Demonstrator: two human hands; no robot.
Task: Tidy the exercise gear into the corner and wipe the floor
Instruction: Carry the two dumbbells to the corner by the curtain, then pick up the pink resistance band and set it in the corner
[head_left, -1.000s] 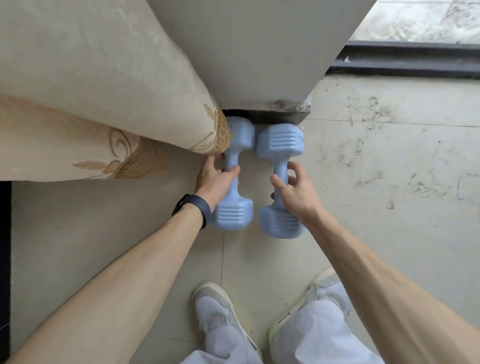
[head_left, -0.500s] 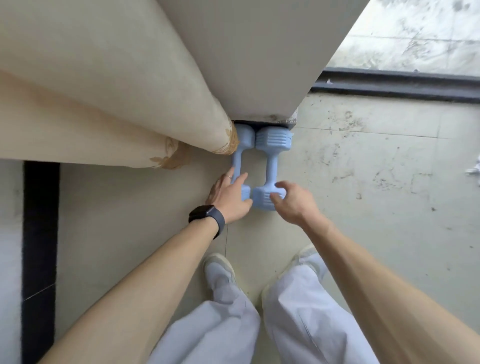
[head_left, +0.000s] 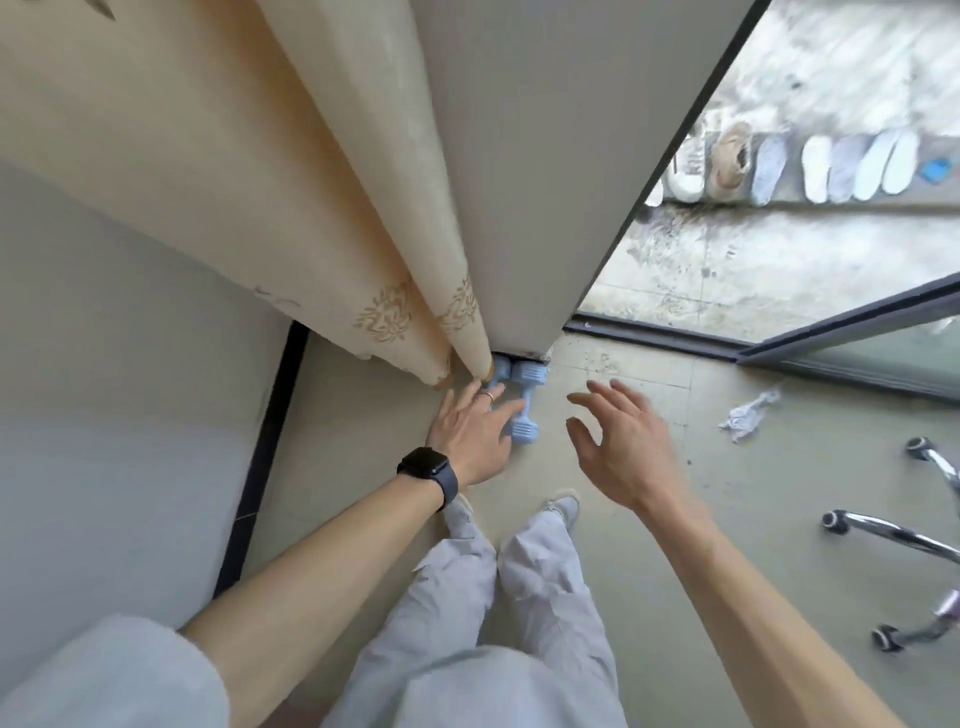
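Two light blue dumbbells lie side by side on the tiled floor, their far ends against the foot of a grey wall pillar. My left hand, with a black watch on the wrist, hovers over the left dumbbell with fingers spread and covers most of it. My right hand is lifted off to the right of the dumbbells, fingers splayed, holding nothing.
A beige curtain hangs down to the floor left of the dumbbells. A crumpled white cloth lies on the floor at the right. Chrome chair legs with castors stand at the far right. Shoes line a ledge outside the sliding door.
Both hands have let go of the dumbbells and pulled back with fingers open. My head has risen, so the corner looks farther away and the door and chair base have come into view.
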